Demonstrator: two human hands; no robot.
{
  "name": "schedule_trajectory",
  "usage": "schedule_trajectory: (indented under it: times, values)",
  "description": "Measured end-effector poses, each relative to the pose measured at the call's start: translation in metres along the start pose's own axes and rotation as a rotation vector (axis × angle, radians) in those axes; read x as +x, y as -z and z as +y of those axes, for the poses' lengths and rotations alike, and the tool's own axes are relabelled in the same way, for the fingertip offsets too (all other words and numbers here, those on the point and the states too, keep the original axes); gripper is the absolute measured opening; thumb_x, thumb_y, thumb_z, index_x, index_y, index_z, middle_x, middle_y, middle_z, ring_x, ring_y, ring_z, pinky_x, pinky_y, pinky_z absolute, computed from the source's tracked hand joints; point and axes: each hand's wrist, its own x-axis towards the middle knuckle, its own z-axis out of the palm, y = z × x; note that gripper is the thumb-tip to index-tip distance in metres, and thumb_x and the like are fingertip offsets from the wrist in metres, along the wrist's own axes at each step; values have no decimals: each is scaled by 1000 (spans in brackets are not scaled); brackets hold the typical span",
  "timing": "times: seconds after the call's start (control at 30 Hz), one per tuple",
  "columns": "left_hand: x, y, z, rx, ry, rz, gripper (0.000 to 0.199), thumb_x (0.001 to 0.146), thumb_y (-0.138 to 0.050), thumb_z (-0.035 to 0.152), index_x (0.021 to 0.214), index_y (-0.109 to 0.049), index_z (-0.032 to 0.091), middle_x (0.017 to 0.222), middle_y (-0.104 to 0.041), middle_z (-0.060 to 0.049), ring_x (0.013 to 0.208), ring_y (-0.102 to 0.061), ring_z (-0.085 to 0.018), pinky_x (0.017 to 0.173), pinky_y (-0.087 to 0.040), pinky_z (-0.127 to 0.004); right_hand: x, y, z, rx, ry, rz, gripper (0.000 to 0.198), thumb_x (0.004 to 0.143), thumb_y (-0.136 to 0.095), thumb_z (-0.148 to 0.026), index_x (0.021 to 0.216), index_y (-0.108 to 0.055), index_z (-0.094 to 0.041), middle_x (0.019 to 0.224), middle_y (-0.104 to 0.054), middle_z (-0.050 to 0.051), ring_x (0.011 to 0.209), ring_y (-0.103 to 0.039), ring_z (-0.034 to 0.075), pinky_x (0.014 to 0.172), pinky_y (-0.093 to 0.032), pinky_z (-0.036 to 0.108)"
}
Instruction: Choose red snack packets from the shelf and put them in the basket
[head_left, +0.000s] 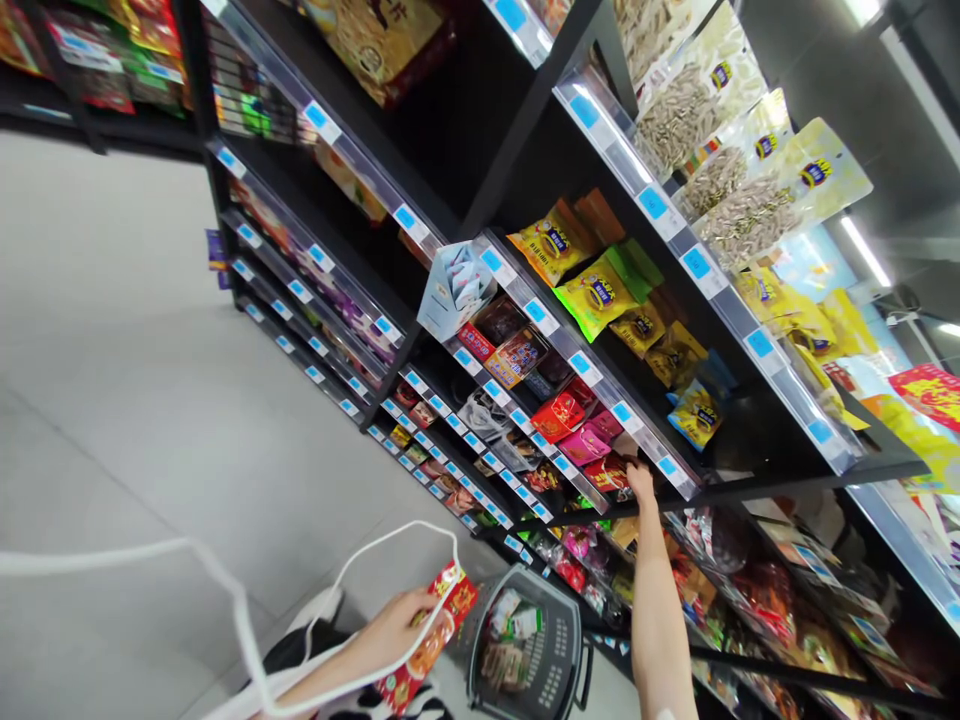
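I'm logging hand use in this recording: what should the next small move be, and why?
Probably lower the red packet in the left hand into the basket. The basket shows right beside it in view and has packs inside, while the right hand is at the shelf, its grip unclear.

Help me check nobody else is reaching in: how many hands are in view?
2: the left hand, low and left of centre, holds a red packet; the right hand, right of centre, is at a shelved red package, partly hidden. No other hand shows.
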Motion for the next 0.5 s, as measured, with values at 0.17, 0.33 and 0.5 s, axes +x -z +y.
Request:
schedule_trajectory:
  times: [0.17, 0.33, 0.5]
  values:
    - [-3, 2, 4, 10, 1, -36, 48, 84, -46, 50, 87, -80, 17, 97, -75, -12, 93, -68, -29, 87, -50, -36, -13, 6, -2, 99, -31, 35, 43, 83, -49, -33, 113, -76, -19, 114, -76, 12, 112, -69, 28, 99, -51, 38]
    - [1, -10, -14, 47, 2, -21, 47, 87, -44, 49, 89, -79, 16, 96, -76, -13, 93, -69, -30, 87, -49, -36, -59, 10, -27, 191, 76, 243, 47, 85, -50, -39, 120, -69, -13, 129, -67, 19, 125, -58, 30, 110, -41, 43]
    - [7, -16, -28, -14, -69, 63, 43, 86, -46, 45, 97, -77, 16, 99, -76, -13, 95, -70, -31, 89, -50, -38, -172, -33, -65, 402, 187, 317, 31, 99, -46, -45, 117, -65, -28, 127, -67, 9, 123, -58, 28, 110, -41, 45]
